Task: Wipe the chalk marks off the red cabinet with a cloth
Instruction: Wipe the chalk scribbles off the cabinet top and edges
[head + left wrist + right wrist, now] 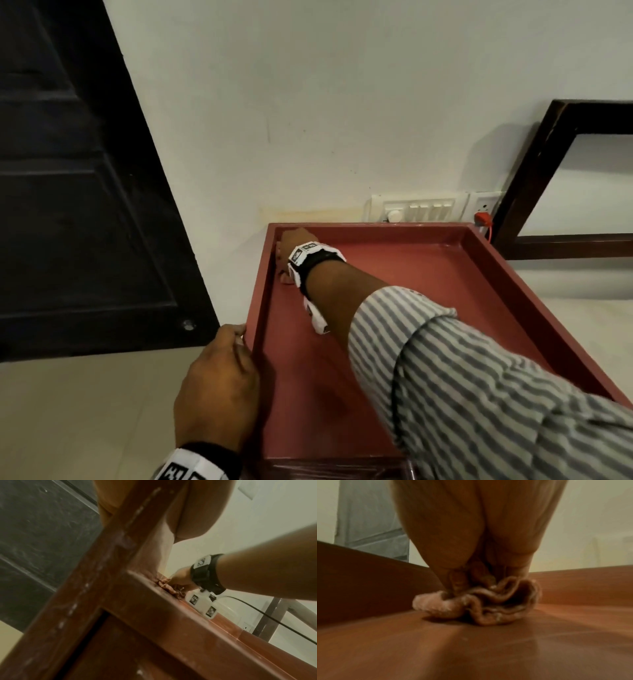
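While the right hand (291,248) is way up in the far left corner of the red cabinet (428,274) top, it's got one bunched-up pinkish cloth (477,604) gripped in its curled fingers, pressed down onto the surface right beside the raised rim. Left hand (219,383) sits lower left of the head view, fingers wrapped over the cabinet's left edge, so it's holding that rim. Count-wise: two hands, one cloth, one cabinet. From the left wrist view you can see pale chalky smears (102,563) running down the cabinet's frame. Behind it, middle right: one white switch panel (418,209), one red plug (482,218), one dark door (68,171) upper left.
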Demonstrator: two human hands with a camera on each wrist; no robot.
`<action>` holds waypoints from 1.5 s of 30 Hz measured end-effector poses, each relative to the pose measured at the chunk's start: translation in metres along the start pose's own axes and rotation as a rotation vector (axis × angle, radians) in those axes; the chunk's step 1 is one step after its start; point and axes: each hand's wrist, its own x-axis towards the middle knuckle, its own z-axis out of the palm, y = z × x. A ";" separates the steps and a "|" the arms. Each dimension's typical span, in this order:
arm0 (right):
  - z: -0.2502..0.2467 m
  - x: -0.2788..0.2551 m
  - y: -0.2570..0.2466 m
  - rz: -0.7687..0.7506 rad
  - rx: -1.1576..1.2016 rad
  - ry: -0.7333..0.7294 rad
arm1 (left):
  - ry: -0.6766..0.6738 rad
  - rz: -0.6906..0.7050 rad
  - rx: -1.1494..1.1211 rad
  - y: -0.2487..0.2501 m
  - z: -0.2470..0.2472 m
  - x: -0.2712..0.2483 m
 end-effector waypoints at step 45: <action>0.015 -0.217 0.156 0.026 0.246 0.033 | -0.113 -0.077 0.190 0.014 -0.012 -0.012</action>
